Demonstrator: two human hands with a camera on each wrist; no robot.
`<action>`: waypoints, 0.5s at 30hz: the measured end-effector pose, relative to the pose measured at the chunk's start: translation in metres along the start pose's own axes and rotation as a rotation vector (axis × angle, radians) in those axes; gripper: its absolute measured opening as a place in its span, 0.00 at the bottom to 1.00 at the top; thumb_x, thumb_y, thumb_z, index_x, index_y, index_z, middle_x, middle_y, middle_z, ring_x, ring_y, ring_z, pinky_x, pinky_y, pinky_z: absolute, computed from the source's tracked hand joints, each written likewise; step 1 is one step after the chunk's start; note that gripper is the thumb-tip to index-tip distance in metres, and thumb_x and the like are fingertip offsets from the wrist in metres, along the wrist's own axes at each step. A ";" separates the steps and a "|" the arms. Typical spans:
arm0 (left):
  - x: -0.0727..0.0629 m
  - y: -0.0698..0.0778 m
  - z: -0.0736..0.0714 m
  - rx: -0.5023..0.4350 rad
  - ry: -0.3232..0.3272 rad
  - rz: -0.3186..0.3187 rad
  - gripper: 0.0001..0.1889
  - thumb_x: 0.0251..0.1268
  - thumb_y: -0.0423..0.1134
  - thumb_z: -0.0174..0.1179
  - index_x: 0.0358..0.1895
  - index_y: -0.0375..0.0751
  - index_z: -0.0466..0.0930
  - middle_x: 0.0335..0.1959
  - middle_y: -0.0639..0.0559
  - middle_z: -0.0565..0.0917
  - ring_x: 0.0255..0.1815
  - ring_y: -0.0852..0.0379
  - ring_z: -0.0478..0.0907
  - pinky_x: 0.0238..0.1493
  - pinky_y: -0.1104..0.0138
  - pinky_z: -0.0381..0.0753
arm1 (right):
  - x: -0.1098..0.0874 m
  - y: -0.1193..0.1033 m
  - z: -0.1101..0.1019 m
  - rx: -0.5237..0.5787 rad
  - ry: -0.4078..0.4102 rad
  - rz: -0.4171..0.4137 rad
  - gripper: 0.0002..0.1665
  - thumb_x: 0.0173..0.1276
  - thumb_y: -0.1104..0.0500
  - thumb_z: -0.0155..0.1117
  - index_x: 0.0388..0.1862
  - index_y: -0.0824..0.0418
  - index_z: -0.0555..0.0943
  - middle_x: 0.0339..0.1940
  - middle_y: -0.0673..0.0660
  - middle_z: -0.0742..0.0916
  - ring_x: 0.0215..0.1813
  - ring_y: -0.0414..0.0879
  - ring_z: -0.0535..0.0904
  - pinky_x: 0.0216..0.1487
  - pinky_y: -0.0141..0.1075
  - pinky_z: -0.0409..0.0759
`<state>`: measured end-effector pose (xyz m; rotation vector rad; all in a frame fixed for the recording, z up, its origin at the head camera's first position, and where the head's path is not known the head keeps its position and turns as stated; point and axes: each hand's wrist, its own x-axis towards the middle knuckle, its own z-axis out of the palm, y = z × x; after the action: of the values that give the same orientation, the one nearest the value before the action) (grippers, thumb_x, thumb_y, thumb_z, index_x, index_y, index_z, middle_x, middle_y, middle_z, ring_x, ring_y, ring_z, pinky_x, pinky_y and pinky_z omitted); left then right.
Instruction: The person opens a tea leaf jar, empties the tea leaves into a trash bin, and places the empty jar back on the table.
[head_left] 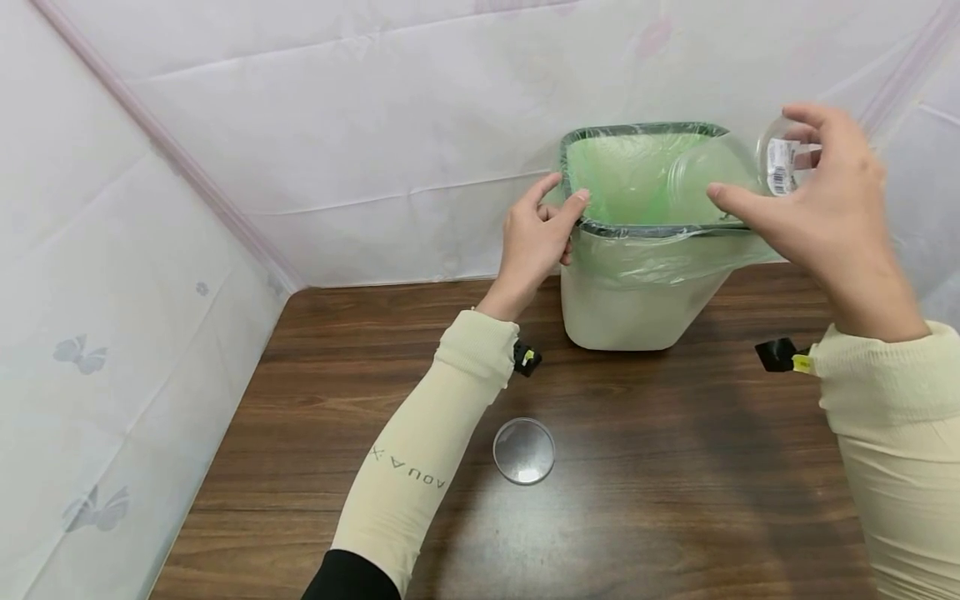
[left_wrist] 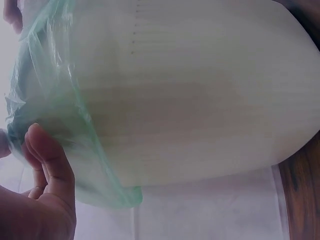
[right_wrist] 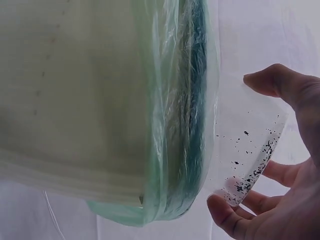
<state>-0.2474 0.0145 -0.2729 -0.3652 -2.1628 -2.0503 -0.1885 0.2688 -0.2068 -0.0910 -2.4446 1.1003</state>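
A pale trash can point(head_left: 622, 312) lined with a thin green bag point(head_left: 652, 262) stands at the back of the table. My left hand point(head_left: 534, 237) grips its left rim, thumb on top and other fingers at the outer side. My right hand point(head_left: 843, 196) holds a clear plastic jar point(head_left: 716, 171) tipped on its side, its mouth end over the can's right part. A white barcode label point(head_left: 781, 167) is on the jar's base. In the right wrist view, small dark flecks point(right_wrist: 243, 186) cling inside the jar near its base.
A round clear lid point(head_left: 524, 451) lies flat on the dark wooden table point(head_left: 637, 517), in front of the can. White patterned sheeting point(head_left: 375, 150) covers the walls behind and at the left, close behind the can.
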 end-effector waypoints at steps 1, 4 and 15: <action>0.000 0.000 -0.001 0.001 -0.001 0.004 0.31 0.71 0.50 0.63 0.74 0.47 0.69 0.19 0.49 0.77 0.13 0.55 0.72 0.22 0.61 0.81 | 0.000 0.000 0.000 0.009 0.003 0.006 0.52 0.53 0.48 0.80 0.76 0.43 0.65 0.62 0.42 0.73 0.58 0.40 0.66 0.47 0.30 0.64; -0.002 0.000 -0.003 0.000 -0.004 0.014 0.32 0.71 0.51 0.64 0.74 0.48 0.68 0.18 0.49 0.76 0.13 0.54 0.73 0.22 0.61 0.82 | -0.002 0.001 -0.001 0.040 0.012 0.012 0.51 0.53 0.50 0.80 0.74 0.43 0.65 0.61 0.41 0.73 0.54 0.35 0.65 0.47 0.30 0.64; -0.006 0.001 -0.010 -0.014 -0.017 0.016 0.31 0.71 0.51 0.64 0.73 0.49 0.69 0.20 0.44 0.78 0.13 0.54 0.73 0.26 0.51 0.84 | -0.013 -0.001 -0.004 0.129 0.028 0.044 0.49 0.55 0.52 0.79 0.73 0.43 0.63 0.60 0.42 0.71 0.54 0.35 0.66 0.49 0.30 0.65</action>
<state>-0.2418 0.0045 -0.2728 -0.4019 -2.1500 -2.0621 -0.1754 0.2682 -0.2086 -0.1196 -2.3502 1.2643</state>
